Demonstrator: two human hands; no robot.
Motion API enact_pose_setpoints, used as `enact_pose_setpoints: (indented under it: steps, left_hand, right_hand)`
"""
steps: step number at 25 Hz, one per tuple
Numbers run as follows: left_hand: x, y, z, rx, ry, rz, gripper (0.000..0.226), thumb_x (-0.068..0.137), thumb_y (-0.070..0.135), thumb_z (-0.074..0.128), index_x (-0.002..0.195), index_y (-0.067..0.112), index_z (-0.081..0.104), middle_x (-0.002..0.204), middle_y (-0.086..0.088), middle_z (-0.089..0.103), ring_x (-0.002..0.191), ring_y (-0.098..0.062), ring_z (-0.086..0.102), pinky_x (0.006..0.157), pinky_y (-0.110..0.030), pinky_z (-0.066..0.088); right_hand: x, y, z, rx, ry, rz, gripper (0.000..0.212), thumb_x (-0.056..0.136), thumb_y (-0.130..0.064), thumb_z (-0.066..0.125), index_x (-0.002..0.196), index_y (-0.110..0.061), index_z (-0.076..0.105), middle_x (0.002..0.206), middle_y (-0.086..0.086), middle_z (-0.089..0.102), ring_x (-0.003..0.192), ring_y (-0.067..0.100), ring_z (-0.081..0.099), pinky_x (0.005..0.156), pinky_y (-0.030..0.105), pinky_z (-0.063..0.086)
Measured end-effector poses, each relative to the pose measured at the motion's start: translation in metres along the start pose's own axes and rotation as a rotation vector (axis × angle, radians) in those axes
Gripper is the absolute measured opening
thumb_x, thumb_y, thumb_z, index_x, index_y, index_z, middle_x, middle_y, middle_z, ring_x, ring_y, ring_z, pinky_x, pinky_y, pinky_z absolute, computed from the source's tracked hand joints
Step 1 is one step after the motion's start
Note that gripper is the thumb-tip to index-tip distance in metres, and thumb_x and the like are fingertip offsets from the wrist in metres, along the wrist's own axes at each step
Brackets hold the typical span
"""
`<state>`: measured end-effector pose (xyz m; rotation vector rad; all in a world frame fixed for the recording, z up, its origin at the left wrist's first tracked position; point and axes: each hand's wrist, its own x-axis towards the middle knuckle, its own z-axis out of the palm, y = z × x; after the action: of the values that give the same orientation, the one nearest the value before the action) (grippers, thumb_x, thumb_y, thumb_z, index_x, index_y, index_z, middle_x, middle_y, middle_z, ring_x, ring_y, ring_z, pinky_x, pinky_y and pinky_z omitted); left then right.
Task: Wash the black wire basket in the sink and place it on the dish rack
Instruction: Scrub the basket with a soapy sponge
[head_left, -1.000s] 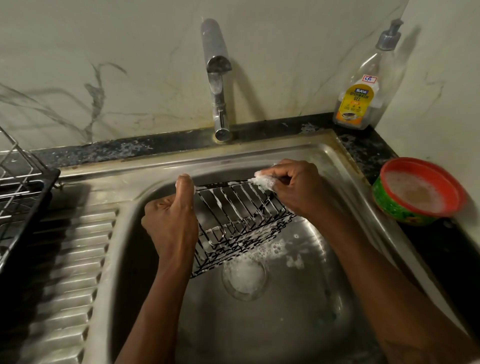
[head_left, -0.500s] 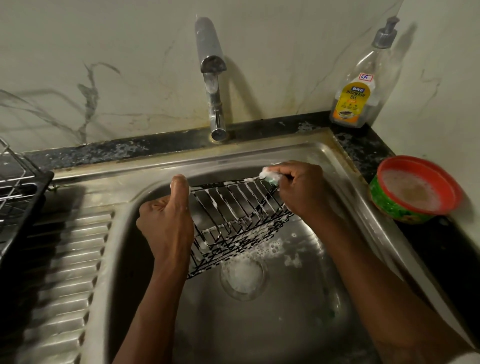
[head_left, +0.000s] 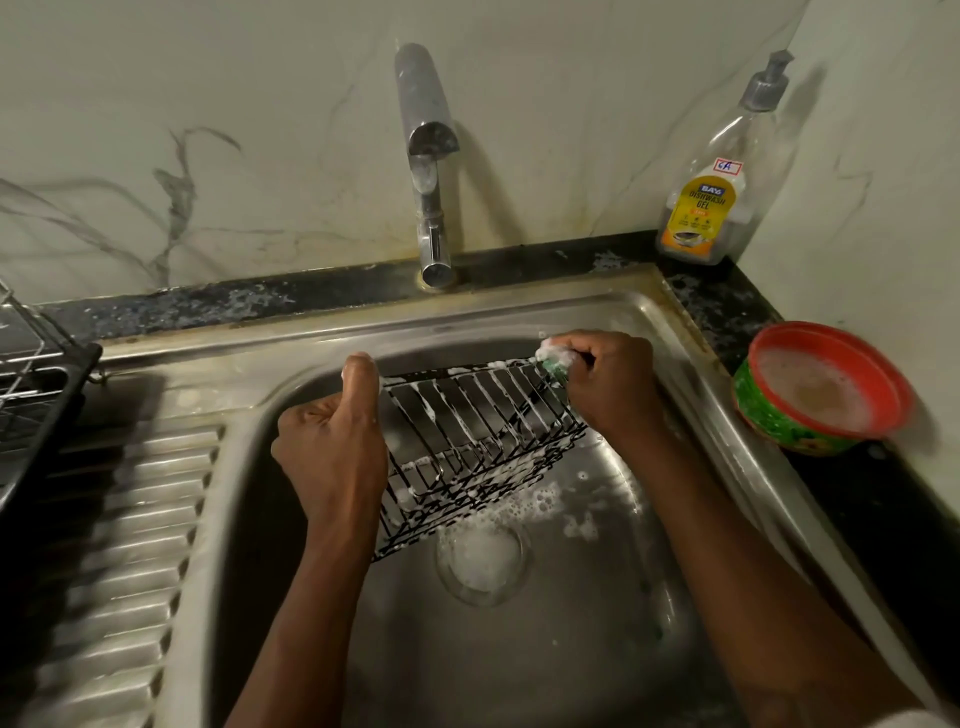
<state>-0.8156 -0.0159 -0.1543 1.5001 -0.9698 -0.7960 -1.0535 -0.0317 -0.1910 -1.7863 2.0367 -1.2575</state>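
Observation:
The black wire basket (head_left: 470, 441), streaked with white suds, is held tilted over the steel sink (head_left: 519, 649). My left hand (head_left: 332, 447) grips its left end, thumb up along the rim. My right hand (head_left: 608, 384) grips a soapy green scrub pad (head_left: 556, 361) against the basket's far right corner. The dish rack (head_left: 31, 395) shows at the left edge, only partly in view.
A chrome tap (head_left: 428, 156) stands behind the sink, with no water running. A dishwash gel bottle (head_left: 717, 197) stands at the back right corner. A red-rimmed green bowl (head_left: 826, 389) of soapy water sits on the right counter. Foam covers the drain (head_left: 483, 556). A ribbed drainboard (head_left: 119, 561) lies left.
My right hand with the scrub pad has slid a little along the basket's top edge toward its far right corner. My left hand keeps its grip; the basket stays tilted.

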Motion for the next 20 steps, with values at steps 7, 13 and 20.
enact_pose_setpoints:
  steps: [7, 13, 20]
  left_hand:
    - [0.000, 0.000, 0.000, 0.008, -0.013, 0.024, 0.063, 0.092, 0.054, 0.064, 0.050, 0.011, 0.047, 0.046, 0.002, 0.038, 0.044, -0.019, 0.031, 0.053, -0.034, 0.037]
    - [0.004, 0.005, -0.004, 0.010, -0.049, -0.017, 0.072, 0.079, 0.069, 0.077, 0.046, 0.022, 0.034, 0.041, 0.008, 0.032, 0.039, -0.011, 0.024, 0.053, -0.027, 0.033]
    - [0.010, 0.000, -0.005, -0.033, -0.030, -0.339, 0.065, 0.064, 0.076, 0.081, 0.073, 0.016, 0.057, 0.074, -0.001, 0.061, 0.070, -0.017, 0.055, 0.081, -0.042, 0.054]
  right_hand:
    - [-0.021, 0.009, -0.030, -0.099, -0.134, 0.194, 0.022, 0.090, -0.006, 0.069, 0.100, -0.022, 0.080, 0.093, -0.010, 0.077, 0.079, -0.003, 0.070, 0.071, 0.006, 0.048]
    - [-0.009, 0.011, -0.005, -0.056, -0.097, 0.212, 0.022, 0.086, 0.001, 0.070, 0.096, -0.016, 0.079, 0.091, 0.002, 0.078, 0.080, 0.013, 0.072, 0.078, 0.028, 0.060]
    - [-0.029, -0.017, -0.027, -0.206, -0.003, 0.302, 0.039, 0.084, 0.005, 0.061, 0.113, -0.016, 0.074, 0.103, 0.003, 0.076, 0.087, 0.017, 0.069, 0.063, 0.009, 0.039]
